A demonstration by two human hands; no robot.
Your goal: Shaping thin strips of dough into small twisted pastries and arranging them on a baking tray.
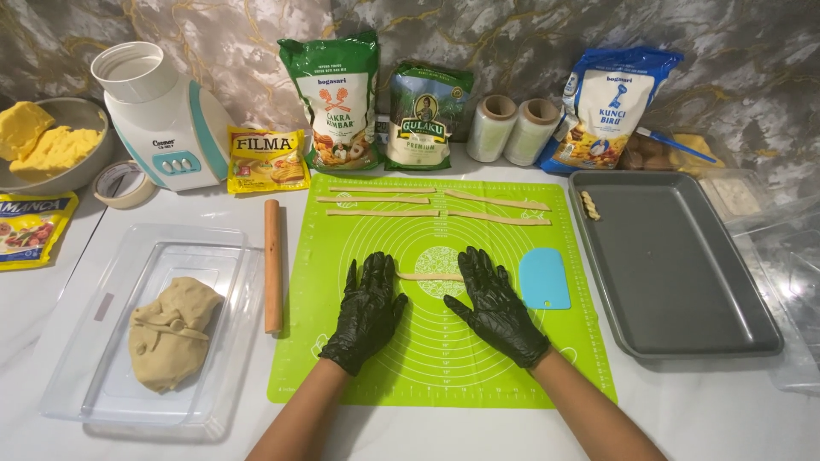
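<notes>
Green bags [335, 101] stand behind gloved hands [431, 309].

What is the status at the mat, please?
Left hand and right hand flat on the dough strip, nothing held. Green mat underneath. Blue scraper just beside the right hand.

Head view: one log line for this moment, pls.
left hand flat on dough strip | right hand flat on same strip | green mat underneath | blue scraper beside right hand | strip unfinished
</notes>
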